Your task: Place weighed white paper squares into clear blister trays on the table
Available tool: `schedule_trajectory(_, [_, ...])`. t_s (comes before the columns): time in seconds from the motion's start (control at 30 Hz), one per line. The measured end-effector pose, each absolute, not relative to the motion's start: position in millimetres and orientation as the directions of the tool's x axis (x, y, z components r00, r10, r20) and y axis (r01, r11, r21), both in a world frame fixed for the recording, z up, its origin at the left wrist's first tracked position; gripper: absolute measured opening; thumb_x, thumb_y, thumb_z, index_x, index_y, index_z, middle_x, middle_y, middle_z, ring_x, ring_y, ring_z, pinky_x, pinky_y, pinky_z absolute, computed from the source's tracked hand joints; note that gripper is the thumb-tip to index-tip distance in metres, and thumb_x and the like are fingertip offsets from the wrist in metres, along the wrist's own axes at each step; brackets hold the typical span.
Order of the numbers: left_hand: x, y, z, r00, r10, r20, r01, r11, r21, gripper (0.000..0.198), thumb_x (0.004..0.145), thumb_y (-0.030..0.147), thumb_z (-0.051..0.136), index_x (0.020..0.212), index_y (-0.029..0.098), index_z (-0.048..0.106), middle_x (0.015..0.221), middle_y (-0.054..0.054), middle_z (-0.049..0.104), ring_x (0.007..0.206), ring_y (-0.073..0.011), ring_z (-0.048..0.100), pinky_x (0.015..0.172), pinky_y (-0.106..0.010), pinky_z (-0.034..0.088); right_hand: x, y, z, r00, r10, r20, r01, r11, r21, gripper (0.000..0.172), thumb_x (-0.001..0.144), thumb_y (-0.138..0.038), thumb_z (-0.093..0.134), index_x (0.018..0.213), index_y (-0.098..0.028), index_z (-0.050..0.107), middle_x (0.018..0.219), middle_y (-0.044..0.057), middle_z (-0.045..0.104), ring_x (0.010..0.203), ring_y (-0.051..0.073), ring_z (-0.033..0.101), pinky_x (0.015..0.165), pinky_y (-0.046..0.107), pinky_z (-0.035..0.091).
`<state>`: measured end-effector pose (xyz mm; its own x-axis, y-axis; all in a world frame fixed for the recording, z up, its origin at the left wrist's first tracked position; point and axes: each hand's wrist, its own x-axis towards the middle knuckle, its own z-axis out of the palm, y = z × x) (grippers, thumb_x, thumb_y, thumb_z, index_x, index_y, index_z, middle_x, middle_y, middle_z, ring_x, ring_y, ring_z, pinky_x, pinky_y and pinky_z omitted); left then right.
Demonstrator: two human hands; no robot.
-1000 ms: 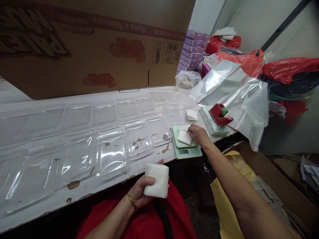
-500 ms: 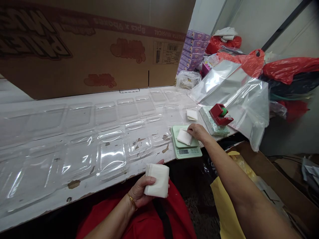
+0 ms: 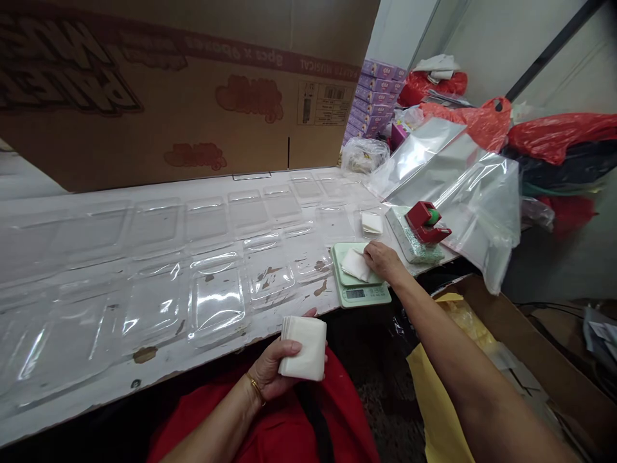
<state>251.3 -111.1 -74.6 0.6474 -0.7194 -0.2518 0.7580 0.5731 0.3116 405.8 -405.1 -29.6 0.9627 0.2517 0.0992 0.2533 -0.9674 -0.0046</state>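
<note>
My left hand [image 3: 272, 370] grips a stack of white square pads [image 3: 304, 347] near my lap, below the table's front edge. My right hand [image 3: 380, 260] reaches to a pale green digital scale [image 3: 359, 292] and pinches a small pile of white pads [image 3: 355, 265] lying on its platform. Another small pile of white pads [image 3: 371, 222] sits in a clear tray just behind the scale. Rows of clear plastic trays [image 3: 214, 292] cover the white table [image 3: 159, 363].
A big cardboard sheet [image 3: 183, 90] stands along the table's back. A red tape dispenser [image 3: 425, 222] sits right of the scale on a green packet, with clear plastic bags [image 3: 463, 186], red bags [image 3: 554, 132] and purple boxes [image 3: 373, 96] beyond. A cardboard box [image 3: 530, 360] stands at lower right.
Almost nothing has moved. My right hand stays on the pads on the scale with slight finger shifts; my left hand holds its stack still.
</note>
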Motion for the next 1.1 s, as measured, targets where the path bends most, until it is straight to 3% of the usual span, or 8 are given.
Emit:
schedule_trajectory(0.13, [252, -109, -75, 0.648, -0.715, -0.263, 0.758, 0.574, 0.309, 0.078, 0.073, 0.013, 0.047, 0.139, 0.03, 0.009, 0.103, -0.011, 0.06, 0.09, -0.0283, 0.06, 0.078, -0.047, 0.041, 401, -415, -26, 0.952, 0.276, 0.133, 0.283, -0.959, -0.032, 0.016, 0.084, -0.022, 0.039, 0.083, -0.017, 0.054, 0.084, 0.006, 0.059, 0.075, 0.015, 0.053, 0.064, 0.023, 0.035])
schedule_trajectory(0.3, [255, -111, -75, 0.64, -0.718, -0.273, 0.765, 0.565, 0.309, 0.078, 0.072, 0.014, 0.047, 0.139, 0.029, 0.009, 0.105, -0.011, 0.059, 0.094, -0.0292, 0.059, 0.08, -0.046, 0.04, 391, -422, -21, 0.941, 0.28, 0.188, 0.313, -0.933, -0.179, 0.014, 0.081, -0.022, 0.041, 0.077, -0.019, 0.054, 0.07, 0.001, 0.058, 0.061, 0.012, 0.052, 0.059, 0.022, 0.035])
schedule_trajectory(0.5, [255, -110, -77, 0.643, -0.718, -0.268, 0.764, 0.577, 0.288, 0.076, 0.073, 0.014, 0.048, 0.138, 0.028, 0.012, 0.105, -0.011, 0.06, 0.092, -0.0259, 0.059, 0.083, -0.044, 0.04, 388, -424, -10, 0.96, 0.086, 0.267, 0.223, -0.81, -0.543, 0.009, 0.072, -0.026, 0.05, 0.068, -0.019, 0.054, 0.059, -0.002, 0.052, 0.054, 0.01, 0.046, 0.053, 0.021, 0.037])
schedule_trajectory(0.67, [256, -106, -76, 0.636, -0.724, -0.266, 0.77, 0.578, 0.27, 0.076, 0.073, 0.014, 0.048, 0.138, 0.03, 0.013, 0.108, -0.01, 0.059, 0.094, -0.0273, 0.058, 0.083, -0.048, 0.039, 375, -417, 32, 0.956, -0.054, 0.289, 0.219, -0.523, -0.824, 0.012, 0.068, -0.029, 0.058, 0.071, -0.018, 0.055, 0.063, -0.002, 0.054, 0.057, 0.01, 0.048, 0.054, 0.022, 0.04])
schedule_trajectory(0.73, [257, -106, -77, 0.628, -0.732, -0.263, 0.777, 0.566, 0.276, 0.073, 0.073, 0.015, 0.048, 0.138, 0.029, 0.017, 0.11, -0.01, 0.058, 0.096, -0.0282, 0.058, 0.083, -0.048, 0.04, 357, -401, 50, 0.975, 0.042, 0.22, 0.217, -0.418, -0.882, 0.012, 0.067, -0.028, 0.061, 0.072, -0.018, 0.056, 0.066, -0.001, 0.056, 0.058, 0.01, 0.05, 0.055, 0.023, 0.041])
schedule_trajectory(0.83, [257, -107, -81, 0.616, -0.75, -0.24, 0.784, 0.558, 0.271, 0.06, 0.073, 0.017, 0.049, 0.131, 0.021, 0.036, 0.105, -0.009, 0.062, 0.094, -0.0266, 0.059, 0.083, -0.044, 0.041, 322, -360, 57, 0.929, 0.367, 0.051, 0.168, -0.295, -0.941, 0.008, 0.071, -0.025, 0.059, 0.074, -0.017, 0.058, 0.072, 0.0, 0.06, 0.064, 0.01, 0.054, 0.058, 0.022, 0.044])
schedule_trajectory(0.93, [253, -107, -90, 0.604, -0.763, -0.23, 0.794, 0.55, 0.258, 0.043, 0.07, 0.019, 0.054, 0.112, 0.011, 0.055, 0.094, -0.009, 0.067, 0.088, -0.0245, 0.061, 0.08, -0.038, 0.044, 293, -317, 40, 0.784, 0.62, -0.007, 0.235, -0.308, -0.922, 0.005, 0.074, -0.017, 0.055, 0.075, -0.016, 0.059, 0.075, 0.0, 0.061, 0.066, 0.009, 0.055, 0.061, 0.02, 0.043])
schedule_trajectory(1.1, [248, -104, -103, 0.578, -0.778, -0.244, 0.816, 0.556, 0.159, 0.036, 0.068, 0.023, 0.063, 0.1, 0.008, 0.061, 0.094, -0.012, 0.069, 0.083, -0.0223, 0.064, 0.078, -0.035, 0.047, 281, -290, 4, 0.749, 0.659, 0.068, 0.46, -0.442, -0.77, 0.013, 0.075, -0.01, 0.049, 0.08, -0.018, 0.058, 0.084, 0.001, 0.062, 0.073, 0.01, 0.055, 0.067, 0.019, 0.042])
